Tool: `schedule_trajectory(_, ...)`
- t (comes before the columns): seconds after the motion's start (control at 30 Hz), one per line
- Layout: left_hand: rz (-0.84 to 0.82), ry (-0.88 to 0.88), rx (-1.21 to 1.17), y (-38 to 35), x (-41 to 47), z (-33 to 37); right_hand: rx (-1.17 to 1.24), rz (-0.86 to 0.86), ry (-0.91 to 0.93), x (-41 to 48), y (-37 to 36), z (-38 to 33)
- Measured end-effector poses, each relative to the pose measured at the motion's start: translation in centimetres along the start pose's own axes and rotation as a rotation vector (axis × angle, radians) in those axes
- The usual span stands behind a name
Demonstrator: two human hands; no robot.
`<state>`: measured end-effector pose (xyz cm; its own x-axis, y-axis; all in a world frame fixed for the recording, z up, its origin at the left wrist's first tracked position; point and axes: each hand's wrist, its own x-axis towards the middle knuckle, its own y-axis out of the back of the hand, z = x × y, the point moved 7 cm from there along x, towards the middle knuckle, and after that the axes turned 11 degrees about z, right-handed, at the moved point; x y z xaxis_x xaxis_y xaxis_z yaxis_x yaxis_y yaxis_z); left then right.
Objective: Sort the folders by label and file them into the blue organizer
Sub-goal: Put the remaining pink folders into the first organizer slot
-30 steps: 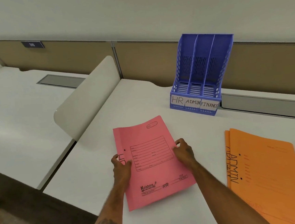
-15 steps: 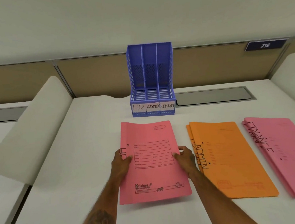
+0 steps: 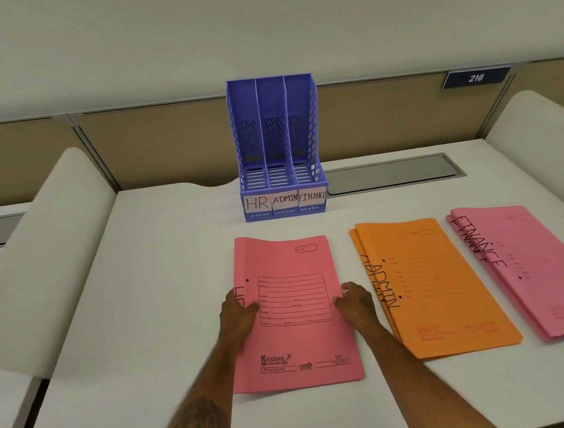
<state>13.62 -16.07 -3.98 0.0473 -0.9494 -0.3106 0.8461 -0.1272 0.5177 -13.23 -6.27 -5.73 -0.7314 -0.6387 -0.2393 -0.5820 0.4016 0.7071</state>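
Between hands (image 3: pixel 296 310), red folder (image 3: pixel 296 335) edges.

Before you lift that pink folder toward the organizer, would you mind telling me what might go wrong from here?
1. The left hand covers part of the pink HR folder's handwritten label, so it might be misread and land in the wrong slot of the blue plastic three-slot organizer.
2. Both hands, the right hand included, hold only the side edges; the thin folder may sag or slip.
3. The orange ADMIN folder stack lies close by and could get nudged.
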Motion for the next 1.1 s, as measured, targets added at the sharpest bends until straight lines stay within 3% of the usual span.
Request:
schedule_trajectory(0.33,0.068,0.063,0.1,2.5,0.9,-3.1,-0.092,0.036,0.003,-2.3,-0.2,-0.8)
schedule_trajectory(0.63,-0.031,-0.073,0.186,1.6,-0.9,-2.7,0.027,0.033,-0.024,-4.5,-0.9,-1.3)
schedule_trajectory(0.87,-0.133,-0.124,-0.146,2.4,-3.2,0.2,0.149,-0.031,-0.009,-4.3,0.2,-1.3)
schedule_trajectory(0.93,-0.184,-0.184,-0.168,2.0,-4.3,1.5,0.172,-0.068,0.0,-4.4,0.5,-1.4)
schedule_trajectory(1.1,-0.126,-0.247,-0.178,2.2,-5.7,4.4,0.11,-0.116,0.042,-3.9,2.3,-2.2)
